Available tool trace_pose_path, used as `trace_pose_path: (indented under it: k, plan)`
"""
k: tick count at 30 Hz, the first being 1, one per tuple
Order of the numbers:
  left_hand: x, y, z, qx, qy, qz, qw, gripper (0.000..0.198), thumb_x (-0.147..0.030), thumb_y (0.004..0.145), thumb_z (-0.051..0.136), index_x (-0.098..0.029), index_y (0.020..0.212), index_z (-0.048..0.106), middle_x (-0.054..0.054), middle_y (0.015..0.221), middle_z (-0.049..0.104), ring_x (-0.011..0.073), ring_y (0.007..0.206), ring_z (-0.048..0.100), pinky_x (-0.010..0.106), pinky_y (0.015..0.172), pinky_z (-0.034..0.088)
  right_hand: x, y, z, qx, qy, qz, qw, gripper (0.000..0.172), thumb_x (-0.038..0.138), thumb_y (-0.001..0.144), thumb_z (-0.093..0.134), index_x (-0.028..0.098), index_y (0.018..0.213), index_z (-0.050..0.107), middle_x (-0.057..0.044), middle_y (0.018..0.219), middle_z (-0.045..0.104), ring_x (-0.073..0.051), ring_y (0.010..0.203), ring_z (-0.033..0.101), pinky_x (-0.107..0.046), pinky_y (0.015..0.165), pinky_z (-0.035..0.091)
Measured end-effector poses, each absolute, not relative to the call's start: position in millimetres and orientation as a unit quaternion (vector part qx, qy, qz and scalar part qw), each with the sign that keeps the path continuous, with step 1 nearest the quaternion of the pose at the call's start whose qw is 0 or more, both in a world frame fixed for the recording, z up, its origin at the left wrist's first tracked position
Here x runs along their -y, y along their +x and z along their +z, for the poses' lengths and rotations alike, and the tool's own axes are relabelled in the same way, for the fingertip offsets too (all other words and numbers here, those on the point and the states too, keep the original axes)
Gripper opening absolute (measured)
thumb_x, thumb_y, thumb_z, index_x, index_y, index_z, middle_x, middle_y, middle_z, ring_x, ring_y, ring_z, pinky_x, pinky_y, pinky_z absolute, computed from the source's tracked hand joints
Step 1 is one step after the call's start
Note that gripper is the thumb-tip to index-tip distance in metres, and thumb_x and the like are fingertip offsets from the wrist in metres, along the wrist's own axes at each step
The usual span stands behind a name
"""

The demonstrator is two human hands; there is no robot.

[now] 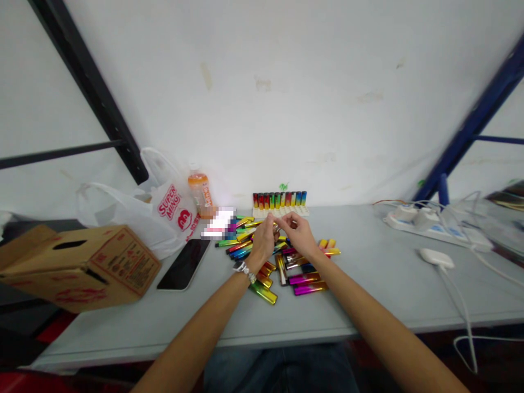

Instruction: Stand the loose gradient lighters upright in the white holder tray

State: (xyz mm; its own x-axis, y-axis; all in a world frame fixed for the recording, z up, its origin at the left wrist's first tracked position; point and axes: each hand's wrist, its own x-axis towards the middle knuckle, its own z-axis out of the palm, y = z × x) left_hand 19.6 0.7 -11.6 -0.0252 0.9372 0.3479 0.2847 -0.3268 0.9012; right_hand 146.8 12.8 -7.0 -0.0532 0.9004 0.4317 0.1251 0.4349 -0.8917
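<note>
My left hand [263, 240], with a metal-band watch [244, 269] on its wrist, is closed around a shiny lighter [277, 229] that its fingers mostly hide. The fingertips of my right hand [298, 232] pinch at the same lighter's upper end; what exactly they touch there is too small to tell. Loose metallic lighters in green, red, blue and gold [241, 245] lie around my left hand. Magenta and gold ones [309, 288] lie below my right hand. Behind both hands, a row of colourful lighters [277, 200] stands upright in a white holder [302, 210].
On the left are a cardboard box [118, 267], a white plastic bag [164, 218], an orange-capped drink bottle [199, 191] and a dark-screened phone [184, 265]. A power strip [438, 226] with cables and a white adapter [436, 258] lie right on the grey table [376, 284], against the wall.
</note>
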Motion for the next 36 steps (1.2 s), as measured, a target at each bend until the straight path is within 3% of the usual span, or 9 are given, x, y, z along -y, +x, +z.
trace_pose_path:
  k: [4,8,14,18,22,27,33,36]
  plan:
    - [3,21,-11,-0.479,0.670,0.509,0.250,0.053,-0.061,0.100,0.021,-0.021,0.095,0.056,0.004,0.083,0.061,0.0202,0.081,0.060,0.034,0.081,0.047,-14,150,-4,0.619,-0.429,0.374,0.542,0.041,0.058,0.080,0.065,0.018,0.076,0.060,0.004,0.054,0.052,-0.010,0.048,0.043,-0.024,0.046,0.035]
    - [3,21,-14,-0.445,0.693,0.503,0.263,0.051,-0.056,0.102,0.019,-0.021,0.115,0.054,0.009,0.111,0.064,0.0208,0.110,0.059,0.038,0.103,0.043,-13,153,-1,0.599,-0.407,0.437,0.533,0.042,0.056,0.077,0.068,0.016,0.085,0.066,-0.001,0.062,0.063,-0.013,0.052,0.055,-0.024,0.042,0.041]
    - [-4,19,-19,-0.456,0.700,0.490,0.249,0.051,-0.052,0.103,0.020,-0.021,0.128,0.051,0.011,0.132,0.058,0.0208,0.131,0.049,0.040,0.116,0.033,-30,163,-4,0.582,-0.356,0.499,0.534,0.041,0.049,0.068,0.078,0.014,0.089,0.071,-0.004,0.072,0.071,-0.017,0.065,0.067,-0.032,0.062,0.059]
    - [-18,10,-18,-0.501,0.669,0.517,0.186,0.042,-0.047,0.102,0.033,-0.019,0.126,0.053,0.011,0.125,0.061,0.0225,0.123,0.053,0.042,0.111,0.037,-66,182,5,0.618,-0.368,0.432,0.544,0.037,0.041,0.067,0.079,0.015,0.090,0.070,-0.006,0.078,0.074,-0.017,0.064,0.068,-0.034,0.066,0.060]
    - [-28,-5,-18,-0.497,0.710,0.485,0.117,0.020,-0.031,0.098,0.048,-0.018,0.098,0.062,0.009,0.101,0.066,0.0222,0.102,0.060,0.040,0.099,0.045,-109,198,22,0.719,-0.426,0.277,0.475,0.017,0.023,0.073,0.070,0.014,0.088,0.071,-0.005,0.076,0.074,-0.016,0.064,0.067,-0.030,0.066,0.056]
    - [-27,-15,-19,-0.503,0.761,0.407,0.050,0.013,-0.016,0.092,0.053,-0.017,0.091,0.065,0.009,0.097,0.064,0.0239,0.098,0.058,0.041,0.095,0.046,-144,192,31,0.796,-0.460,0.132,0.370,0.022,0.012,0.075,0.063,0.012,0.093,0.076,-0.007,0.085,0.077,-0.018,0.077,0.068,-0.029,0.078,0.053]
    - [-29,-21,-22,-0.520,0.785,0.337,0.015,0.013,-0.016,0.090,0.056,-0.017,0.091,0.069,0.009,0.097,0.065,0.0255,0.099,0.058,0.042,0.094,0.046,-166,180,29,0.823,-0.455,0.119,0.318,0.024,0.011,0.076,0.065,0.012,0.096,0.078,-0.006,0.087,0.077,-0.017,0.077,0.068,-0.027,0.077,0.051]
    - [-31,-23,-23,-0.529,0.789,0.311,0.005,0.013,-0.018,0.090,0.057,-0.017,0.094,0.069,0.010,0.100,0.066,0.0262,0.100,0.058,0.042,0.094,0.046,-179,182,32,0.821,-0.458,0.170,0.295,0.024,0.009,0.074,0.066,0.012,0.095,0.078,-0.004,0.076,0.076,-0.016,0.067,0.066,-0.026,0.071,0.051]
